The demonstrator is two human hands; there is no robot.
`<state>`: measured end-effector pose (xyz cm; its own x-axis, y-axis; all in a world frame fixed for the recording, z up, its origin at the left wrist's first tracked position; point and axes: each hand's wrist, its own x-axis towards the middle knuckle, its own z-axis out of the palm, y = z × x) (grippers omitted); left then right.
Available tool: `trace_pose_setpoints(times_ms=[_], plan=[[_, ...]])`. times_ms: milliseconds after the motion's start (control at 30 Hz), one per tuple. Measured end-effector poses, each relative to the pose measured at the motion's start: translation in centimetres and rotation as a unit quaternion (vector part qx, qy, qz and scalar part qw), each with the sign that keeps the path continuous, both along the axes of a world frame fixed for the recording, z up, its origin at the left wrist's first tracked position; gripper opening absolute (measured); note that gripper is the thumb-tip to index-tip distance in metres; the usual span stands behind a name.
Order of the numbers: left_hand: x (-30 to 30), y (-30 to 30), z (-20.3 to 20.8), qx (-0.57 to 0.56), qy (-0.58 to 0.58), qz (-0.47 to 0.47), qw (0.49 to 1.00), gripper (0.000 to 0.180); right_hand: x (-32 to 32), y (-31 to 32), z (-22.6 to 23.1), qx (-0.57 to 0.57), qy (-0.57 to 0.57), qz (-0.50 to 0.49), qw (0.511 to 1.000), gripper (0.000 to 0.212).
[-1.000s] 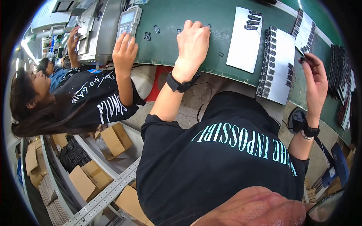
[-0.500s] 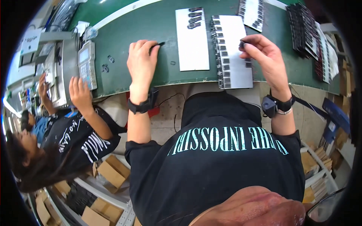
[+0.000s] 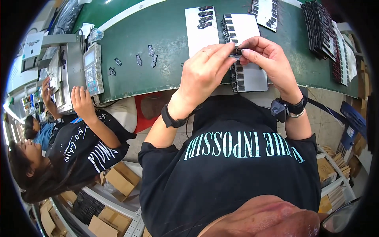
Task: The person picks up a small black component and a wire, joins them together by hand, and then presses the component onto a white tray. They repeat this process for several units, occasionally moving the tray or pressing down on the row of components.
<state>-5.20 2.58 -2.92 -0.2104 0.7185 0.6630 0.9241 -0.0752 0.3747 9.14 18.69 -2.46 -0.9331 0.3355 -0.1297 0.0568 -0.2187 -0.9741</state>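
Observation:
My left hand [image 3: 203, 73] and my right hand [image 3: 268, 61] meet over a white board [image 3: 252, 79] with small black rectangular parts [image 3: 231, 28] lined along its left edge. A small black part [image 3: 238, 52] sits between the fingertips of both hands. Right thumb and index finger pinch it from one side, while the left thumb and fingers close on it from the other. Fingers hide most of its shape and part of the row below. Just left stands another white board [image 3: 199, 37], partly behind my left hand, with several black parts [image 3: 205, 19] at its top.
Several loose black parts [image 3: 139, 60] lie on the green table [image 3: 169, 73]. A third filled board [image 3: 265, 14] is at the far side, and stacked boards [image 3: 318, 33] stand at the right. At left are a grey keypad device [image 3: 92, 69] and a co-worker's hand [image 3: 83, 103].
My left hand has swung right from the table to meet my right hand over the board. Loose black parts now show where it was. My right hand has shifted slightly left.

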Motion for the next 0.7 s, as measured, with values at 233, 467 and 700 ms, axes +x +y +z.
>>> trace_pose_setpoints(times_ms=[233,467,700], plan=[[0.5,-0.2,-0.3,-0.064,-0.229,-0.005,0.971,0.028,-0.2,-1.3,-0.3,0.186,0.037,-0.100,0.977,0.018],[0.7,-0.7,-1.5,-0.065,-0.513,0.004,0.856,0.031,-0.6,-2.2,0.9,0.327,0.037,-0.143,0.934,0.015],[1.8,-0.5,-0.7,-0.065,-0.530,-0.017,0.845,0.029,-0.3,-2.5,0.1,0.312,0.042,-0.125,0.941,0.011]])
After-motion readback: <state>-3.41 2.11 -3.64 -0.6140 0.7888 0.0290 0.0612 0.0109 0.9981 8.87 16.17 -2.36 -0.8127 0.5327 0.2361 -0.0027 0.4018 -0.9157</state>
